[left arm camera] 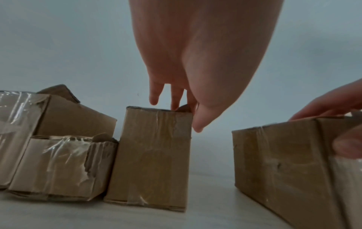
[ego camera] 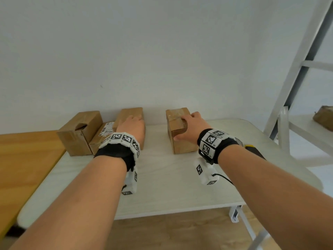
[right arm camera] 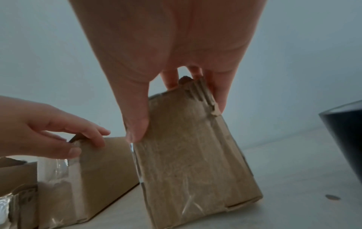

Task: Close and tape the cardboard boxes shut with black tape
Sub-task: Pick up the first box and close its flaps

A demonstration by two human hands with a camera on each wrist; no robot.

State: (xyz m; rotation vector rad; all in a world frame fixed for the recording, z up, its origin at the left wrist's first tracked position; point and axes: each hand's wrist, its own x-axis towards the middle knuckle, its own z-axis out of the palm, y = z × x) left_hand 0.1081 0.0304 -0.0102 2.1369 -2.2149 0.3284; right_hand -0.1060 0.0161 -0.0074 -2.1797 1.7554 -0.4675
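On the pale bench (ego camera: 162, 177), going left to right, four cardboard boxes stand near the wall. The torn box (ego camera: 79, 132) is farthest left, its top ripped open. Just beside it lies the low labelled box (ego camera: 103, 135); the left wrist view alone shows the crinkled clear tape and torn card on its near face.

Next comes the tall box (ego camera: 130, 114), touching the low one. The left hand (ego camera: 132, 128) lies over its top. From the head this grip looks simply laid flat, but the left wrist view shows the fingers (left arm camera: 177, 99) reaching down onto the top edge and the thumb at the box's right corner, and the right wrist view shows them curled round that corner.

Well apart to the right stands the right box (ego camera: 177, 130). The right hand (ego camera: 191, 128) grips it, thumb on the near face and fingers (right arm camera: 219, 96) wrapped over the crumpled top edge.

A dark object (right arm camera: 344, 139) shows at the right wrist view's edge; what it is cannot be told.
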